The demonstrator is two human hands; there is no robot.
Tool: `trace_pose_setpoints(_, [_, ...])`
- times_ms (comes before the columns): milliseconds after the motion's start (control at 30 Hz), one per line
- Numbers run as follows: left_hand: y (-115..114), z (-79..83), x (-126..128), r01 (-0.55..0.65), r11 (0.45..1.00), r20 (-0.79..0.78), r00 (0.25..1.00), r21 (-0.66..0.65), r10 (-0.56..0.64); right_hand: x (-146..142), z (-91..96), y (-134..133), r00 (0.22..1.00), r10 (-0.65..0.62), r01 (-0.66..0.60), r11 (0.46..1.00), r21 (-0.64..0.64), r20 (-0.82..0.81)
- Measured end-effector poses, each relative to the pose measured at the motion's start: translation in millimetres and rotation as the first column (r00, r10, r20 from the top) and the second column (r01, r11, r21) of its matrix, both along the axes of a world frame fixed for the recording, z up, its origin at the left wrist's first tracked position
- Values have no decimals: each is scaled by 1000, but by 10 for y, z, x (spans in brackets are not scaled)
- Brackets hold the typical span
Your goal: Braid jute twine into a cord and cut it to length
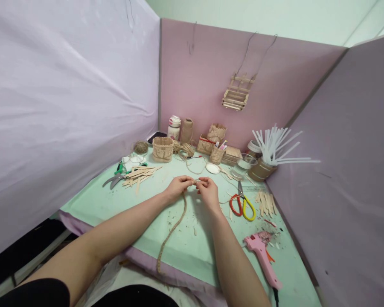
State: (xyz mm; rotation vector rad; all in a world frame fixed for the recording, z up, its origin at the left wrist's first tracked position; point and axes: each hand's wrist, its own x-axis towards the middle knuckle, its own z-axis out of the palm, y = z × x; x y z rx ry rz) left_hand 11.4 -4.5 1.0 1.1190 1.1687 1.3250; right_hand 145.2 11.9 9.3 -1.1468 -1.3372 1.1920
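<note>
A braided jute cord (174, 228) runs from between my hands down the cloth and over the table's near edge. My left hand (179, 187) pinches the cord close to its upper end. Close beside it, my right hand (207, 189) has its thumb and fingertips closed on the same end. The fingertips of both hands almost meet, and they cover the very tip of the cord. Red-and-yellow scissors (242, 204) lie right of my right hand, with a thin jute strand near them.
Wooden sticks (141, 175) and pruning shears (115, 179) lie at left. A pink glue gun (264, 258) rests at right, below more sticks (266, 204). Behind stand a small basket (162, 150), twine balls (184, 149), a glass bowl (244, 165) and a holder of glue sticks (262, 170).
</note>
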Motion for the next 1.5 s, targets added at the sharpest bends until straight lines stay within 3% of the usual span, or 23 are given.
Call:
trace_pose_setpoints(100, [16,-8,-11,105,991,186,979,-87,-88,7,7,-4,1000,17,-17,1000,-21,-1])
trace_pose_setpoints(167, [23,-16,-5,115,990,225,970,-81,-94,7,2,-13,999,-7,5,999,54,46])
trace_pose_setpoints(333, [30,-46,20,-7,999,99,995,-36,11,-5,7,-45,976,-91,33,960,277,198])
trace_pose_setpoints(633, [-33,24,8,-65,983,-100,991,172,83,-3,25,-61,979,-64,11,963,268,192])
trace_pose_setpoints(767, [-29,22,39,-97,986,-87,990,138,110,-19,15,-73,967,-122,35,934,355,225])
trace_pose_setpoints(867, [-6,3,59,-108,994,35,994,24,107,-47,4,-96,945,-177,23,875,484,276])
trace_pose_setpoints(967, [19,4,34,38,991,289,957,-126,0,-64,-1,-120,923,-195,-37,814,580,332])
trace_pose_setpoints(1067, [36,31,-48,264,927,517,851,-268,-93,-68,1,-136,912,-170,-115,766,632,372])
trace_pose_setpoints(1200, [36,82,-150,369,862,617,782,-346,-88,-76,14,-150,915,-125,-184,716,673,383])
trace_pose_setpoints(1333, [26,99,-140,341,892,586,802,-297,-111,-89,34,-166,941,-86,-151,760,633,328])
trace_pose_setpoints(1500, [27,60,-76,132,984,394,916,-121,-74,-88,42,-151,971,-90,-29,874,485,220])
